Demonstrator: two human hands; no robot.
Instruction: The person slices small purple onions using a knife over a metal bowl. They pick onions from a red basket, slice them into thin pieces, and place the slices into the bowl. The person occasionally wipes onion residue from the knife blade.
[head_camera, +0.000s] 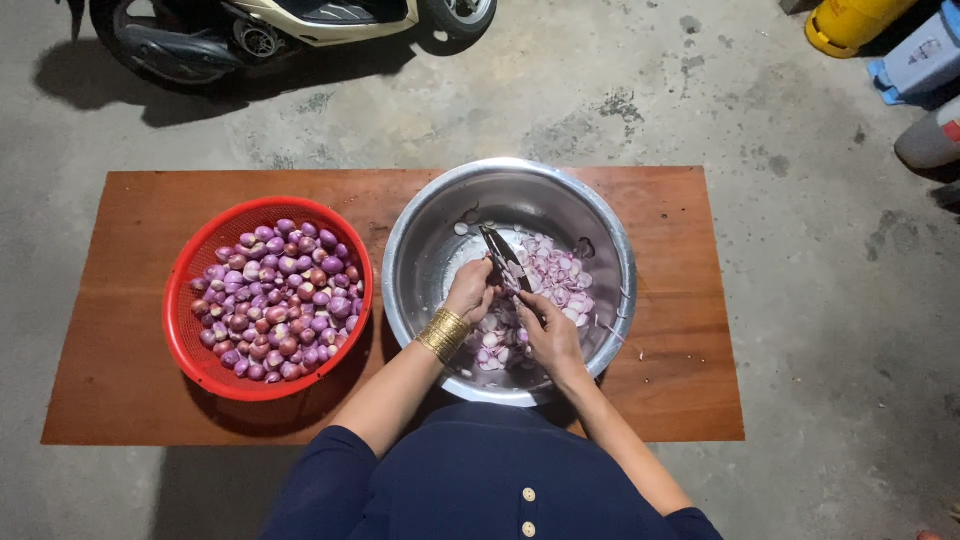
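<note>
Two hands meet over the steel bowl (600, 235) at the middle of the wooden surface (130, 300). The left hand (470, 290) has its fingers curled shut around something small, probably a shallot, too hidden to be sure. The right hand (548, 335) grips a dark-bladed knife (503, 256) pointing toward 11 o'clock, its edge right beside the left fingertips; a slip on wet skin could nick them. Cut shallot pieces (555, 275) pile at the bowl's 2 o'clock. Whole shallots fill the red basket (190, 345) at 9 o'clock, whose rim touches the bowl, so an elbow nudge could spill them.
</note>
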